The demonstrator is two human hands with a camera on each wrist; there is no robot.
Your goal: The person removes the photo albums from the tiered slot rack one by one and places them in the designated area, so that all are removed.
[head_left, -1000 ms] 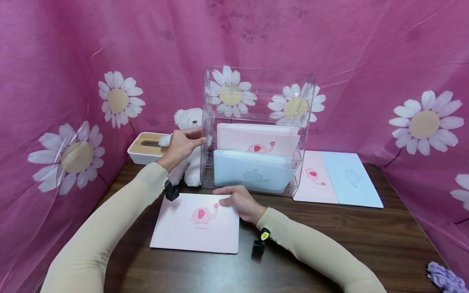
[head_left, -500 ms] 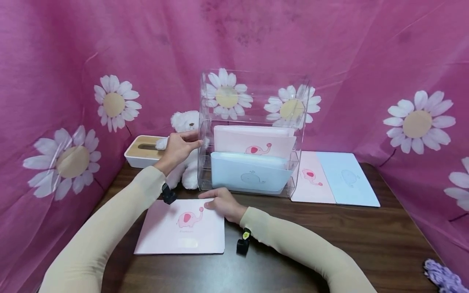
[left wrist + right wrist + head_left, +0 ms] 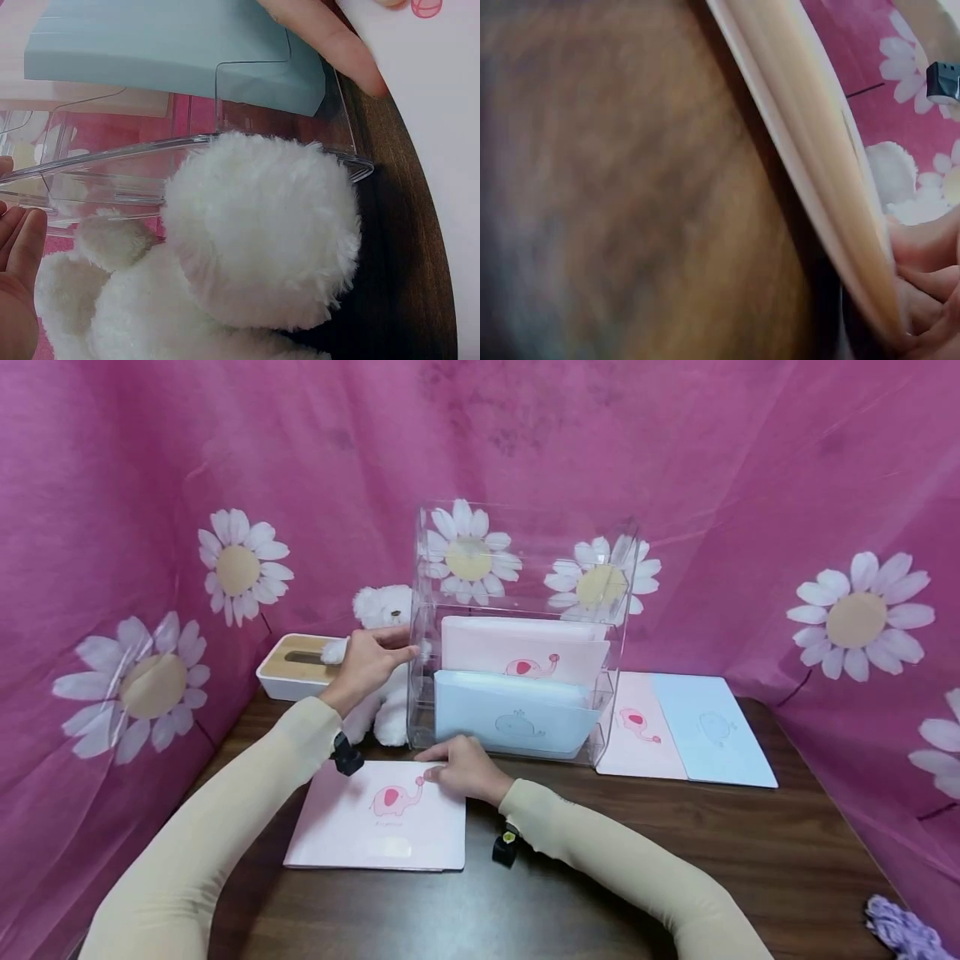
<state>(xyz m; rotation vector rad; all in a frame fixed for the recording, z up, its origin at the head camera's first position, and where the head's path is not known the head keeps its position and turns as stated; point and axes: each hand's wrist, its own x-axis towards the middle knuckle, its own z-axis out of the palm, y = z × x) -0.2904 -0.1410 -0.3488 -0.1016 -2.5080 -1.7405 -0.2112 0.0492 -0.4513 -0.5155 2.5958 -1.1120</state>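
Observation:
In the head view my left hand (image 3: 366, 665) pinches the left side edge of a clear plastic file rack (image 3: 422, 693). My right hand (image 3: 470, 772) grips the upper right corner of a pink folder (image 3: 341, 827) printed with an elephant, thumb on its front and fingers behind. The folder is in front of the rack, its face toward me. Seen from the right wrist, the folder's layered edge (image 3: 787, 127) stands tilted above the wood. A blue whale folder (image 3: 472, 714) fills the rack's front slot, with a pink elephant folder (image 3: 483, 643) in the slot behind.
A white plush bear (image 3: 390, 710) sits against the rack's left side, beside a white tissue box (image 3: 288, 687) with a wooden lid. Right of the rack lie another pink folder (image 3: 637, 756) and a blue one (image 3: 720, 760). Purple knitted material (image 3: 903, 931) shows at the lower right.
The right hand and its pink folder have shifted left, then slightly back up from half a second ago. The left hand keeps its hold on the rack.

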